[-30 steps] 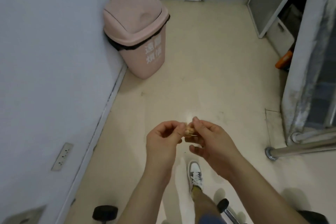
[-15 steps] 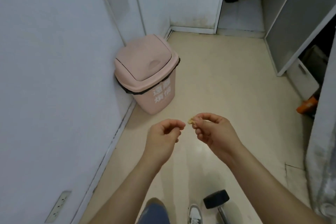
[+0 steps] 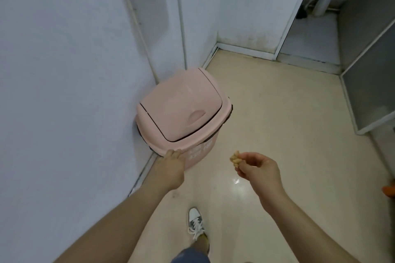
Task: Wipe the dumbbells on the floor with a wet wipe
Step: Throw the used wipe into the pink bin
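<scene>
step: looks like binning the used wipe (image 3: 235, 159), balled up and pinched in the right hand (image 3: 257, 170)
left hand (image 3: 171, 166): fingers flat on the bin (image 3: 181, 111) rim, grip unclear
dumbbells: not in view
next: swing the lid, drop it in

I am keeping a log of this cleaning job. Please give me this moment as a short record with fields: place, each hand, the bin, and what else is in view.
place: corner of a room, white walls, pale floor
left hand: fingers touching the front rim of the pink bin
right hand: pinching a crumpled, soiled wipe, held in the air to the right of the bin
bin lid: closed
dumbbells: not in view
also in view: one sneaker
</scene>
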{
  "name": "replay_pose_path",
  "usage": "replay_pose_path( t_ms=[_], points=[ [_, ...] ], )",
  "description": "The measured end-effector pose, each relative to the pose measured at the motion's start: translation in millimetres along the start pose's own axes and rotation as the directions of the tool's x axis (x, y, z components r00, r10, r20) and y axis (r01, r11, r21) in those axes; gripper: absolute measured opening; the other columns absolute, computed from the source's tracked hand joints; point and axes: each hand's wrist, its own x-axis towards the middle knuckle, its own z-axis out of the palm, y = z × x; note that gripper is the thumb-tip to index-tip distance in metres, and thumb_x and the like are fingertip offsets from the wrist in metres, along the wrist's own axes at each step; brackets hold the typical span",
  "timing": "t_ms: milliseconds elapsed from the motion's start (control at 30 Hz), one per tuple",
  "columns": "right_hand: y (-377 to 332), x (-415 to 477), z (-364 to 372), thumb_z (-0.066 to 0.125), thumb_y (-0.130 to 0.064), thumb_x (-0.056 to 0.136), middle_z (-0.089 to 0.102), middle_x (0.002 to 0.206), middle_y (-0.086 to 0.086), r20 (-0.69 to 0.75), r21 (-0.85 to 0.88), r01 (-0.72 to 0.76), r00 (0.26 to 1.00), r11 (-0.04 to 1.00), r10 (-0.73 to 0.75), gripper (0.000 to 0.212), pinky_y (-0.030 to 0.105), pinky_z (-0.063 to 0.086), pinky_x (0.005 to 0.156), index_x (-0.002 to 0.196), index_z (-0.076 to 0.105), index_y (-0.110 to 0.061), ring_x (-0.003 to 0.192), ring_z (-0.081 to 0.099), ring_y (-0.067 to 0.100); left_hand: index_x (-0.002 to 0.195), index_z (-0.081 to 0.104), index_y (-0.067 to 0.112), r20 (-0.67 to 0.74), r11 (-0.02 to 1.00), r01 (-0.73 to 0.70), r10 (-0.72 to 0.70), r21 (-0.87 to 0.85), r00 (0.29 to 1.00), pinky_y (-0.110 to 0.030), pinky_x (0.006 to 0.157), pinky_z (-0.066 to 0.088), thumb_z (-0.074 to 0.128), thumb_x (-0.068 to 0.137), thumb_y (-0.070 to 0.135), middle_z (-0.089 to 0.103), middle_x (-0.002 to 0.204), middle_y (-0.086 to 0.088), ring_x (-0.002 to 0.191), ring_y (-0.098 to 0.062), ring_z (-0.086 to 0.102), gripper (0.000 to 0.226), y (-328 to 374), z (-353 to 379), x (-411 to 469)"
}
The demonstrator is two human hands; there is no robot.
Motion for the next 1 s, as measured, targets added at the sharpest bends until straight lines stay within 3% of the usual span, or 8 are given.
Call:
replay_pose_path(
  t_ms=[100, 200, 333, 467, 567, 667, 767, 1000],
  points=[
    [-19, 58, 37, 0.066, -0.003, 0.08, 0.067, 0.07, 0.011, 0.01, -0.251, 0.079, 0.997, 0.965, -0.079, 0.01, 0.036, 0.055, 0.064, 0.082, 0.063, -0.012, 0.06, 0.066, 0.021, 0.124, 0.055, 0.009, 0.114, 0.998, 0.056, -0.057, 0.007, 0.992, -0.042, 0.096, 0.04, 0.049, 0.083, 0.013, 0.028, 0.152, -0.011, 0.133, -0.031, 0.029, 0.042, -33, -4, 60],
    [-24, 105, 71, 0.072, -0.019, 0.079, 0.066, 0.063, 0.003, 0.106, -0.45, 0.197, 0.98, 0.871, -0.167, 0.014, 0.032, 0.051, 0.059, 0.072, 0.06, -0.022, 0.058, 0.064, 0.017, 0.124, 0.055, 0.009, 0.153, 0.996, 0.09, -0.094, 0.028, 0.984, -0.042, 0.096, 0.04, 0.05, 0.084, 0.017, 0.03, 0.15, -0.01, 0.13, -0.032, 0.031, 0.041, -53, -4, 109],
    [-19, 179, 108, 0.069, -0.018, 0.082, 0.066, 0.07, -0.008, 0.247, -0.521, 0.334, 0.94, 0.785, -0.236, 0.017, 0.018, 0.047, 0.061, 0.074, 0.062, -0.031, 0.063, 0.059, 0.004, 0.133, 0.047, 0.013, 0.208, 0.984, 0.178, -0.172, -0.012, 0.963, -0.044, 0.104, 0.03, 0.047, 0.086, 0.017, 0.017, 0.156, -0.012, 0.139, -0.032, 0.018, 0.048, -70, 17, 173],
    [-2, 257, 138, 0.064, -0.013, 0.086, 0.066, 0.088, -0.011, 0.424, -0.544, 0.453, 0.875, 0.706, -0.235, 0.019, 0.025, 0.052, 0.073, 0.087, 0.066, -0.032, 0.078, 0.063, 0.005, 0.139, 0.04, 0.02, 0.24, 0.926, 0.336, -0.291, -0.175, 0.926, -0.044, 0.11, 0.026, 0.051, 0.083, 0.017, 0.009, 0.158, -0.008, 0.142, -0.032, 0.009, 0.057, -74, 41, 224],
    [5, 309, 155, 0.057, 0.002, 0.081, 0.056, 0.103, -0.005, 0.633, -0.558, 0.582, 0.76, 0.591, -0.15, 0.037, 0.027, 0.051, 0.084, 0.109, 0.068, -0.019, 0.093, 0.06, 0.016, 0.142, 0.032, 0.021, 0.283, 0.843, 0.464, -0.391, -0.271, 0.876, -0.046, 0.102, 0.039, 0.055, 0.08, 0.019, 0.014, 0.155, -0.008, 0.139, -0.033, 0.013, 0.066, -75, 48, 255],
    [4, 344, 162, 0.053, -0.001, 0.082, 0.038, 0.136, 0.002, 0.739, -0.632, 0.6, 0.657, 0.49, 0.15, 0.066, 0.024, 0.045, 0.09, 0.141, 0.041, -0.029, 0.112, 0.053, 0.02, 0.148, 0.02, 0.026, 0.313, 0.713, 0.581, -0.49, -0.393, 0.813, -0.045, 0.104, 0.037, 0.058, 0.079, 0.016, 0.014, 0.154, -0.01, 0.136, -0.036, 0.015, 0.079, -79, 46, 276],
    [-2, 372, 163, 0.053, -0.007, 0.086, 0.021, 0.151, 0.003, 0.743, -0.661, 0.609, 0.611, 0.438, 0.272, 0.073, 0.031, 0.046, 0.093, 0.148, 0.024, -0.029, 0.129, 0.042, 0.024, 0.149, 0.017, 0.027, 0.254, 0.556, 0.628, -0.605, -0.544, 0.755, -0.04, 0.107, 0.029, 0.059, 0.079, 0.01, 0.019, 0.152, -0.014, 0.135, -0.038, 0.018, 0.084, -77, 38, 294],
    [-33, 420, 185, 0.059, -0.009, 0.084, 0.016, 0.156, 0.01, 0.808, -0.582, 0.754, 0.58, 0.306, 0.105, 0.078, 0.041, 0.044, 0.095, 0.149, 0.02, -0.029, 0.133, 0.033, 0.035, 0.142, 0.037, 0.021, 0.092, 0.281, 0.52, -0.809, -0.807, 0.58, -0.045, 0.103, 0.036, 0.059, 0.075, -0.003, 0.032, 0.147, -0.01, 0.126, -0.036, 0.034, 0.074, -62, 15, 302]
  ],
)
